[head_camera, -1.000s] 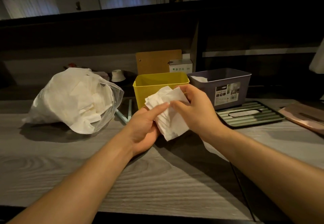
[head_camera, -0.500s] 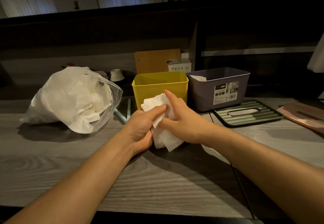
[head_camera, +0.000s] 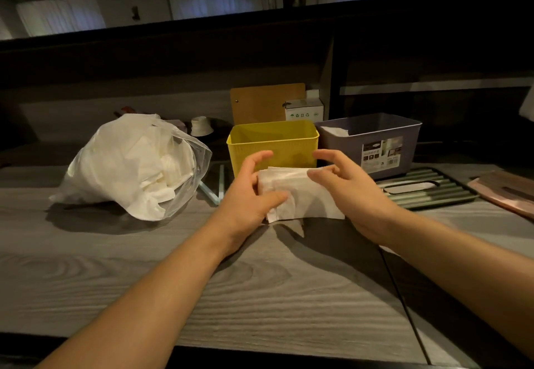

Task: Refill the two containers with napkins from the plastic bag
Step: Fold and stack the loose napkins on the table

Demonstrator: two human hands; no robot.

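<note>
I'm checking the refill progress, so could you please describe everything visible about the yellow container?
The yellow container is an open-topped rectangular plastic tub with finely ribbed walls, standing upright on the grey wood-grain counter, close beside the grey container. No napkins show inside it. The held napkins cover its lower front.

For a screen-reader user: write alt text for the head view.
Both hands, left hand and right hand, hold a stack of napkins before a yellow container and grey container; a plastic bag of napkins lies left.
</note>
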